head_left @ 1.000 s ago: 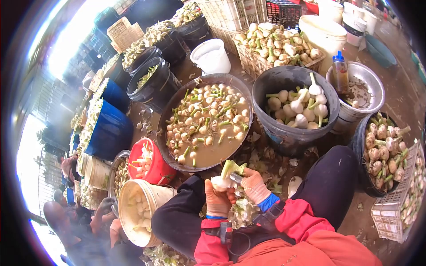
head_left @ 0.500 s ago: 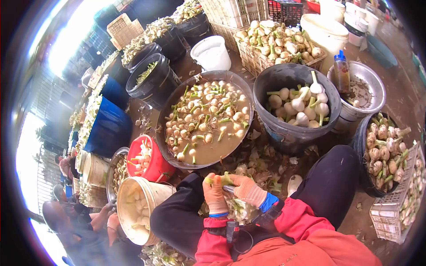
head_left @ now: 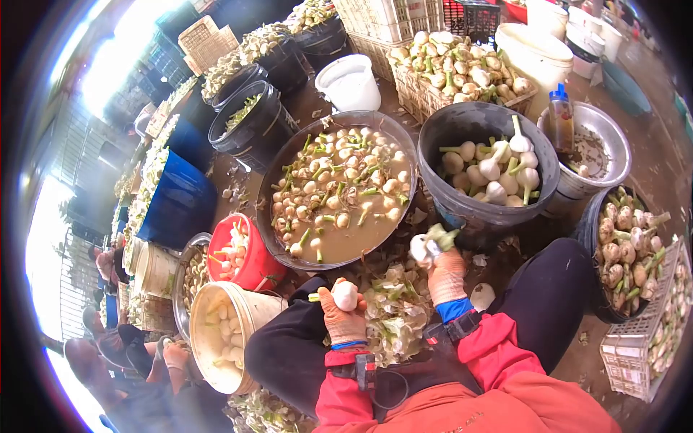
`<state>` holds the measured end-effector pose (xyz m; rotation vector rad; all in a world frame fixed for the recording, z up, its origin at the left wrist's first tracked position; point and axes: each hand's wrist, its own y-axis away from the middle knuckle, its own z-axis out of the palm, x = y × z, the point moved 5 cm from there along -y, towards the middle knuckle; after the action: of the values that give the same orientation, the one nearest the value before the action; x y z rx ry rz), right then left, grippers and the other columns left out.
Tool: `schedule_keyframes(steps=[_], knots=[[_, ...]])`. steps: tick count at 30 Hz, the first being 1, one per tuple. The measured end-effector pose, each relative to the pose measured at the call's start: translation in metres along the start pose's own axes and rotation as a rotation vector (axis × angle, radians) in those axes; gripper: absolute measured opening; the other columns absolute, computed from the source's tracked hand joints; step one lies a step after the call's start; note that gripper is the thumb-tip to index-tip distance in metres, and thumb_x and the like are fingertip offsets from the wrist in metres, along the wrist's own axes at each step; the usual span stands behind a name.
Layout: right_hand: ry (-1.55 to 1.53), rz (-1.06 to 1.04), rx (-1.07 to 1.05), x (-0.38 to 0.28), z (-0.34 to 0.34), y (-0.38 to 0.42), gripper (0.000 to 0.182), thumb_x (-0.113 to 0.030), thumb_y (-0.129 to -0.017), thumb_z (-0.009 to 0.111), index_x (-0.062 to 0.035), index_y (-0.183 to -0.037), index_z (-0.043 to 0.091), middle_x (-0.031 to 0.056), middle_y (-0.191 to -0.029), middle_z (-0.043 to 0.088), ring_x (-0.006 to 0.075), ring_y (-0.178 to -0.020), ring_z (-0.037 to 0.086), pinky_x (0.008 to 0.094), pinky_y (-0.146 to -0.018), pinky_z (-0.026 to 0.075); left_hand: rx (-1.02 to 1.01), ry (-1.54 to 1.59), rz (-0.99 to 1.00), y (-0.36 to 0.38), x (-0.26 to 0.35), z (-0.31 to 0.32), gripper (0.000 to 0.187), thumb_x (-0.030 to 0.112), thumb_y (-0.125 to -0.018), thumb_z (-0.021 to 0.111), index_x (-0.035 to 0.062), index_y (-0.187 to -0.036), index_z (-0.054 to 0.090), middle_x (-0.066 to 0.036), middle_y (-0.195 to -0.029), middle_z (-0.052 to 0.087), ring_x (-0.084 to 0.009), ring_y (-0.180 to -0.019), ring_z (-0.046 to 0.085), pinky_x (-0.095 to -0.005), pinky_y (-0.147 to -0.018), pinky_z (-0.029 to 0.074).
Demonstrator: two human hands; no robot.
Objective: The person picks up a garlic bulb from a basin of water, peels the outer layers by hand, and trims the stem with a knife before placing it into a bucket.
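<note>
The left hand grasps a peeled white garlic bulb beside the part-filled cream plastic bucket; the right hand grasps trimmed leafy scraps.

The left hand grips a peeled white bulb; just beyond it sits a basin of murky water. The right hand, well apart, holds what looks like trimmed peel near a grey bucket.

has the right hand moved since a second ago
Yes. The right hand has swung out to the right and up, away from the left hand, toward the grey bucket, carrying a trimmed piece.
</note>
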<state>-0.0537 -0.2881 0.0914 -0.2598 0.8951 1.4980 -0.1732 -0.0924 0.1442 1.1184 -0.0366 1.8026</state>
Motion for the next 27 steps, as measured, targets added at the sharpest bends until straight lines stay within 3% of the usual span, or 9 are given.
schedule_keyframes(steps=[2, 4, 5, 6, 7, 14, 18, 19, 27], knots=[[0.617, 0.072, -0.435, 0.009, 0.025, 0.017, 0.023, -0.017, -0.083, 0.065, -0.0048, -0.103, 0.062, 0.0063, -0.098, 0.063, 0.0173, -0.083, 0.062, 0.0295, -0.070, 0.051, 0.023, 0.028, -0.087, 0.003, -0.001, 0.001, 0.052, 0.060, -0.083, 0.053, 0.0122, -0.104, 0.059, -0.005, -0.081, 0.062, -0.0157, -0.064, 0.059, -0.0266, -0.049, 0.048], [1.219, -0.498, -0.805, 0.013, 0.044, 0.049, 0.032, -0.013, -0.078, 0.067, -0.0148, -0.110, 0.061, 0.0070, -0.100, 0.063, 0.0203, -0.091, 0.061, 0.0276, -0.082, 0.048, -0.051, 0.032, -0.087, 0.003, -0.003, 0.006, 0.049, 0.053, -0.085, 0.055, 0.0097, -0.108, 0.058, -0.006, -0.085, 0.063, -0.0167, -0.066, 0.060, -0.0281, -0.047, 0.048], [1.190, -0.393, -0.840, 0.019, 0.046, 0.056, 0.039, -0.013, -0.076, 0.068, -0.0151, -0.114, 0.060, 0.0113, -0.107, 0.062, 0.0251, -0.096, 0.060, 0.0291, -0.084, 0.047, -0.090, -0.131, 0.061, 0.005, -0.001, 0.011, 0.046, 0.046, -0.086, 0.058, 0.0073, -0.110, 0.057, -0.007, -0.089, 0.063, -0.0174, -0.069, 0.061, -0.0287, -0.051, 0.050], [1.033, 0.101, -0.732, 0.019, 0.047, 0.063, 0.041, -0.004, -0.077, 0.064, -0.0118, -0.118, 0.058, 0.0112, -0.110, 0.062, 0.0235, -0.098, 0.060, 0.0284, -0.085, 0.047, -0.127, -0.291, 0.208, 0.008, 0.003, 0.015, 0.044, 0.040, -0.087, 0.060, 0.0049, -0.113, 0.056, -0.008, -0.093, 0.063, -0.0181, -0.073, 0.062, -0.0293, -0.055, 0.051], [0.911, 0.061, -0.700, 0.006, 0.058, 0.071, 0.042, 0.001, -0.077, 0.060, -0.0093, -0.118, 0.057, 0.0116, -0.109, 0.062, 0.0223, -0.099, 0.060, 0.0277, -0.085, 0.047, -0.169, -0.283, 0.189, 0.008, 0.002, 0.012, 0.040, 0.024, -0.088, 0.063, 0.0001, -0.119, 0.054, -0.009, -0.104, 0.060, -0.0169, -0.092, 0.059, -0.0282, -0.079, 0.050], [0.788, -0.022, -0.658, -0.008, 0.067, 0.085, 0.052, 0.013, -0.073, 0.050, -0.0040, -0.121, 0.055, 0.0111, -0.107, 0.064, 0.0167, -0.099, 0.060, 0.0268, -0.081, 0.048, -0.149, -0.557, 0.361, 0.008, 0.004, 0.012, 0.037, 0.014, -0.087, 0.064, -0.0015, -0.119, 0.054, -0.009, -0.106, 0.060, -0.0157, -0.093, 0.058, -0.0277, -0.081, 0.048], [1.241, -0.399, -0.680, -0.007, 0.070, 0.087, 0.045, 0.004, -0.077, 0.053, -0.0063, -0.120, 0.054, 0.0154, -0.112, 0.060, 0.0296, -0.103, 0.058, 0.0348, -0.088, 0.046, -0.225, -0.806, 0.639, 0.023, 0.007, 0.032, 0.029, 0.003, -0.078, 0.071, 0.0011, -0.106, 0.064, -0.008, -0.108, 0.057, -0.0149, -0.091, 0.058, -0.0257, -0.079, 0.049], [1.339, -0.334, -0.679, -0.004, 0.068, 0.087, 0.042, -0.002, -0.078, 0.056, -0.0078, -0.120, 0.053, 0.0154, -0.112, 0.060, 0.0338, -0.105, 0.055, 0.0381, -0.090, 0.044, -0.237, -0.929, 0.644, 0.031, 0.009, 0.039, 0.027, 0.002, -0.078, 0.071, 0.0002, -0.104, 0.064, -0.006, -0.108, 0.056, -0.0148, -0.091, 0.058, -0.0253, -0.079, 0.049], [0.985, -0.174, -0.566, 0.004, 0.058, 0.071, 0.037, 0.001, -0.082, 0.054, -0.0099, -0.118, 0.054, 0.0168, -0.101, 0.061, 0.0311, -0.092, 0.060, 0.0368, -0.080, 0.047, -0.182, -0.443, 0.293, 0.014, 0.002, 0.014, 0.038, 0.005, -0.078, 0.072, -0.0001, -0.113, 0.057, -0.009, -0.106, 0.062, -0.0160, -0.092, 0.060, -0.0276, -0.083, 0.049]])
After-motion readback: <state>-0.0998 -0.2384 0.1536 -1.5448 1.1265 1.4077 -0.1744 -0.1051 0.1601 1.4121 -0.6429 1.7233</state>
